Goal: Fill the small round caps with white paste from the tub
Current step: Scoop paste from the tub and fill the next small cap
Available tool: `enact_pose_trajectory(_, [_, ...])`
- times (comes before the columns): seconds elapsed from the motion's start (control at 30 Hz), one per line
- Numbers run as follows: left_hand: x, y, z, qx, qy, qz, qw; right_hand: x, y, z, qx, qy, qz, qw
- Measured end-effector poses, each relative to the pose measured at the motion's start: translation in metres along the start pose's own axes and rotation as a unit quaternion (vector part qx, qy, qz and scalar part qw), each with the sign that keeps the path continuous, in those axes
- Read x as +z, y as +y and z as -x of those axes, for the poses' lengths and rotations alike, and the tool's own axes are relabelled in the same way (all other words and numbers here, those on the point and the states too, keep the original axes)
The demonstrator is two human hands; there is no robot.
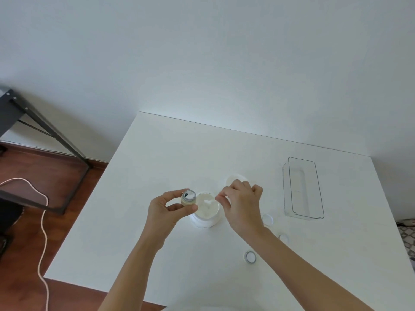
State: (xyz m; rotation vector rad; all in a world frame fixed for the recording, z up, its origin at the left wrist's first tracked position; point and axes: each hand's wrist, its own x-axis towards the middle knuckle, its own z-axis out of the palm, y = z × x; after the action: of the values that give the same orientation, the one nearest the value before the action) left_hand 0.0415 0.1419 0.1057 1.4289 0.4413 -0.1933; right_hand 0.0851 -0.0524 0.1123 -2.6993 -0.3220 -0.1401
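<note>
While pinched in left hand [165, 209] fingers [179, 207], cap [188, 197] beside tub [207, 213].

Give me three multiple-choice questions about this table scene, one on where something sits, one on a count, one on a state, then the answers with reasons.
1. Where is the clear rectangular plastic bin?
A. On the table's right side
B. Under the left hand
C. On the floor

2. How many small round caps lie loose on the white table near the right forearm?
A. One
B. Three
C. Six

3. What state is the white round tub of paste in?
A. Sealed
B. Open
C. Tipped over

Answers:
1. A, it stands far right of both hands.
2. B, three caps lie there, while the left hand holds a fourth small cap.
3. B, paste shows inside, and the right hand dips a small tool into it.
</note>
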Motion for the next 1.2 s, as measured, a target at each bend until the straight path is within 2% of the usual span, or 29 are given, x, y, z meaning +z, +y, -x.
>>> enact_pose_trajectory(0.2, [-0.003,-0.001,0.001,0.018,-0.016,0.021,0.999,0.023,-0.001,-0.008,-0.036,-0.083,0.09,0.992])
enact_pose_trajectory(0.43, [-0.003,-0.004,0.0,0.046,-0.021,0.032,0.998,0.028,0.001,-0.007,-0.004,-0.132,0.083,0.988])
enact_pose_trajectory(0.63, [-0.003,-0.004,-0.001,0.053,-0.023,0.034,0.998,0.018,0.005,-0.008,0.122,-0.133,-0.028,0.983])
enact_pose_trajectory(0.9, [-0.005,-0.004,-0.001,0.041,-0.034,0.043,0.998,-0.002,0.019,-0.011,0.3,-0.146,-0.165,0.928])
enact_pose_trajectory(1.2, [-0.002,-0.002,-0.002,0.066,-0.047,0.068,0.994,-0.031,0.028,-0.016,0.347,-0.114,-0.296,0.883])
